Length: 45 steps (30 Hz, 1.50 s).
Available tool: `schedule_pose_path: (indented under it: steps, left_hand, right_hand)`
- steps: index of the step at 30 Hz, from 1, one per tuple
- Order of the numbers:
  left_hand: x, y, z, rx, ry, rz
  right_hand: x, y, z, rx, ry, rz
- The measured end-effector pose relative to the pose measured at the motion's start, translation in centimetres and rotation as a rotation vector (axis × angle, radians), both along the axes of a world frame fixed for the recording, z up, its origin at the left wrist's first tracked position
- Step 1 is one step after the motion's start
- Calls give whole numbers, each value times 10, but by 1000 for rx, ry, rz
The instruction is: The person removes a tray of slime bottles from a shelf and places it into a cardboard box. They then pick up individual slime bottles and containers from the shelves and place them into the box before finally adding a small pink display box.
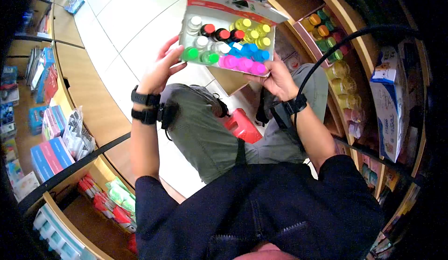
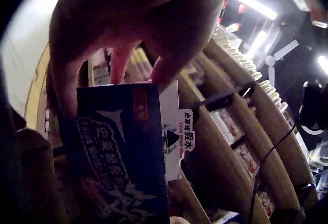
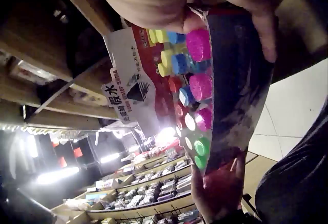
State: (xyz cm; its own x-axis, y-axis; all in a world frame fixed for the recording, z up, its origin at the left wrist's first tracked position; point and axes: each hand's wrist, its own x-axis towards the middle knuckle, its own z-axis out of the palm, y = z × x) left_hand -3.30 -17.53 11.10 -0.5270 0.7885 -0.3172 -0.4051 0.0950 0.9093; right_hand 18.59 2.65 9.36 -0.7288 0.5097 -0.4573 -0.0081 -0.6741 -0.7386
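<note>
In the head view, the floor (image 1: 140,8) is shining white at eleven o'clock, and shelves (image 1: 88,83) are bending near black edges. In the dim left wrist view, lights (image 2: 253,4) are glaring near one o'clock and the box (image 2: 123,152) is looking dark. In the right wrist view, a lamp (image 3: 59,175) is glowing at eight o'clock.

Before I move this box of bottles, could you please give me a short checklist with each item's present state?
1. Left hand gripping the box: ok, at its left end.
2. Right hand gripping it: ok, near its right corner.
3. Bottles contained: ok, those visible sit within the box walls.
4. Caps screwed tight: cannot tell.
5. Space between the legs free: not ok, a red container is there.
</note>
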Motion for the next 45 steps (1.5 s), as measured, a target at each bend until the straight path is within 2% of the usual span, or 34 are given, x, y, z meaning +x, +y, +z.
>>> schedule_pose_path:
  steps: [2, 4, 6, 8, 12, 13, 16, 17, 19, 20, 21, 23, 24, 26, 27, 30, 32, 34, 38, 40, 42, 45]
  left_hand:
    - [-3, 17, -2, -77, 10, -52]
    - [-7, 34, -18, -124, -89, -168]
    - [-7, 52, -29, -165, -107, -177]
    - [-8, 73, -34, -388, 36, -248]
    - [-11, 113, -37, -598, 119, -339]
    - [-7, 118, -48, -597, 156, -271]
    - [-25, 132, -108, -589, 104, -361]
    - [-31, 134, -137, -599, 217, -309]
    - [-38, 138, -156, -564, 593, -447]
    - [-40, 143, -166, -697, 491, -441]
    - [-50, 146, -190, -704, 479, -445]
    - [-83, 156, -251, -536, 1251, -735]
    - [-56, 165, -177, -713, 1178, -738]
    - [-73, 178, -199, -699, 1260, -845]
    - [-69, 181, -183, -659, 1249, -795]
    - [-72, 196, -186, -738, 1158, -792]
    - [-80, 196, -213, -724, 1163, -781]
    - [-81, 196, -224, -709, 1164, -771]
    - [-81, 191, -252, -664, 1066, -732]
    - [-78, 196, -258, -664, 1007, -668]
    - [-75, 199, -259, -726, 994, -662]
    - [-66, 210, -264, -792, 990, -692]
  right_hand:
    - [14, -3, -5, -46, 23, -19]
    - [26, -6, -20, -120, 38, -80]
    - [33, -8, -45, -151, 74, -112]
    - [32, -12, -62, -127, -14, -262]
    - [20, -24, -70, -150, -62, -370]
    - [18, -23, -78, -149, -57, -384]
    - [10, -16, -98, -134, -139, -402]
    - [9, -15, -107, -137, -149, -405]
    - [4, -11, -118, -145, -208, -390]
    - [3, -12, -123, -152, -221, -389]
    - [-1, -15, -121, -164, -269, -388]
    - [-5, -16, -122, -196, -320, -339]
    - [-7, -17, -124, -208, -327, -343]
    - [-14, -21, -129, -315, -429, -417]
    - [-14, -21, -143, -332, -405, -429]
    - [-18, -21, -174, -372, -457, -443]
    - [-21, -20, -201, -374, -449, -462]
    - [-23, -17, -216, -394, -283, -452]
    - [-42, -15, -219, -515, -435, -446]
    - [-45, -19, -230, -469, -427, -454]
    - [-45, -19, -231, -629, -457, -323]
    - [-49, -30, -274, -538, -426, -272]
